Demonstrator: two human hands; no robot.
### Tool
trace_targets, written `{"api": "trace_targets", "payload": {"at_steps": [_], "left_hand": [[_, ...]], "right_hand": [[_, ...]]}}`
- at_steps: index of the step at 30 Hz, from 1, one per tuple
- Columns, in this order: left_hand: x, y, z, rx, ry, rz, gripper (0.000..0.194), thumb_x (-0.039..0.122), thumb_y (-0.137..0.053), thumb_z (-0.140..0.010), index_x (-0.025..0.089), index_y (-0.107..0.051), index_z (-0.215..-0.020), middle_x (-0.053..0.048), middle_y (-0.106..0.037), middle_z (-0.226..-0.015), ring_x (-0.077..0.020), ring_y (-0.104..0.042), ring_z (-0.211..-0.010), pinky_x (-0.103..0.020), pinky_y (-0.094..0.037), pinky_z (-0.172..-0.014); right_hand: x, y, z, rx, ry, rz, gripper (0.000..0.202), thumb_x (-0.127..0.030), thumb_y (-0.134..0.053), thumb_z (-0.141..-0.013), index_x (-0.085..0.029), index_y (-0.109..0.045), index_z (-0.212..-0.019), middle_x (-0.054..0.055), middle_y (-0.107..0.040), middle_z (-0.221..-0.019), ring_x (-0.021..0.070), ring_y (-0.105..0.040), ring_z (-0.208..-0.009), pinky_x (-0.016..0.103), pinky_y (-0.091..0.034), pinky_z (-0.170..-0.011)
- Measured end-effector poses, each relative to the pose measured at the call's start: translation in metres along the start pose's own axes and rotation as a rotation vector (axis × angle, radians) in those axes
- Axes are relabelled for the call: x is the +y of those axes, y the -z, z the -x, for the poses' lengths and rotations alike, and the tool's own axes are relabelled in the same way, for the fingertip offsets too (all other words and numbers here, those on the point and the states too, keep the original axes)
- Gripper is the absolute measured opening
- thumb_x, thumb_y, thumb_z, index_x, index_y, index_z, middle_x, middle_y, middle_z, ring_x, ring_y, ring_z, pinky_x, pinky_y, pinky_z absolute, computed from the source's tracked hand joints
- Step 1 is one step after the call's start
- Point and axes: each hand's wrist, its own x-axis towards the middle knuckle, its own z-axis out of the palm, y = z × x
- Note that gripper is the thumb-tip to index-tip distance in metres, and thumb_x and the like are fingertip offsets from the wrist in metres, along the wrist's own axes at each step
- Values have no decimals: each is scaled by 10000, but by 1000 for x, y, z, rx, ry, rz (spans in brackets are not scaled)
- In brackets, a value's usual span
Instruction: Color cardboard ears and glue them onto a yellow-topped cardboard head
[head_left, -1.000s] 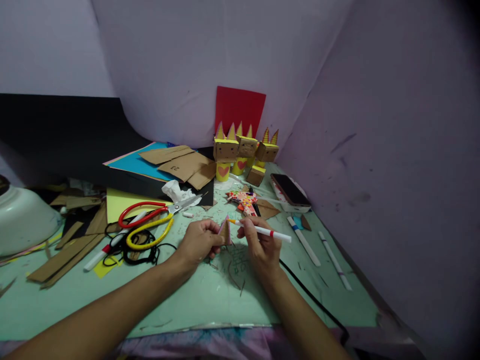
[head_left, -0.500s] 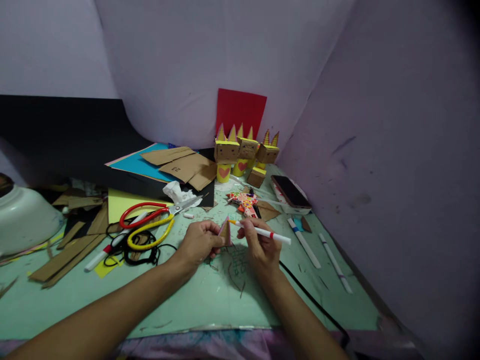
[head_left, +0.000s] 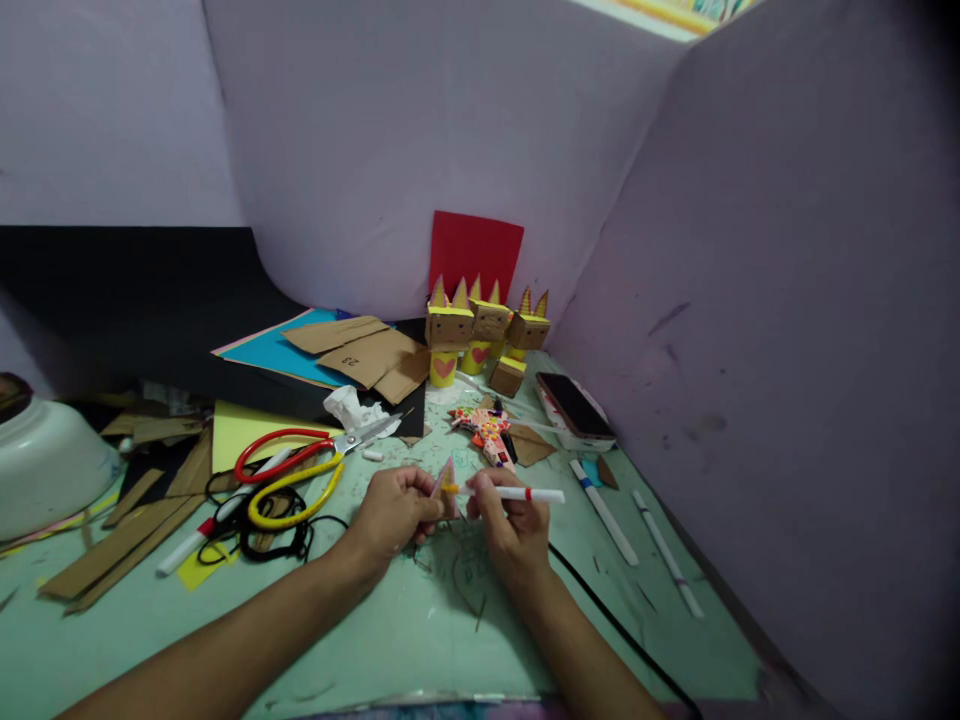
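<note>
Nearest you, the green tabletop (head_left: 420,645) spreads beneath your forearms, and a black cord (head_left: 611,608) runs past your right forearm toward the front edge. Above the middle of the table, your left hand (head_left: 391,515) pinches a small pointed cardboard piece (head_left: 448,478), pink along its edge, between thumb and fingers, tip upward. Your right hand (head_left: 517,525) grips a white marker (head_left: 541,495) with a red band; its orange tip overlaps the piece's face, though whether it touches cannot be told. To your left lie cardboard strips (head_left: 127,552), a tangle of black string (head_left: 279,545) and open scissors (head_left: 339,447) with one red and one yellow handle. To your right rest a blue-banded marker (head_left: 604,515) and a slimmer white pen (head_left: 667,555). Just beyond your hands is a flower-patterned glue gun (head_left: 486,428); farther right, a phone (head_left: 574,403) lies on a white container. Farther back stand box-headed figures (head_left: 450,328) with pointed ears and, behind them, an upright red sheet (head_left: 476,248).
</note>
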Motion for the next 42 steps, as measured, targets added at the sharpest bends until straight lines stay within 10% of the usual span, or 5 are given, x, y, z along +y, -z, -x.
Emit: {"api": "trace_targets", "payload": {"at_steps": [42], "left_hand": [[-3,0,-2,2,1,15,155,174,-631,-436,172,-504,-525,64,-494,-315,-68,-404,-305,-166,-308,-314]], "right_hand": [[6,5,1,25,99,64,235,-264,-495,-878,-171,-591,-684,-21,-520,-526,111,-494,-472,242,-386,-471]]}}
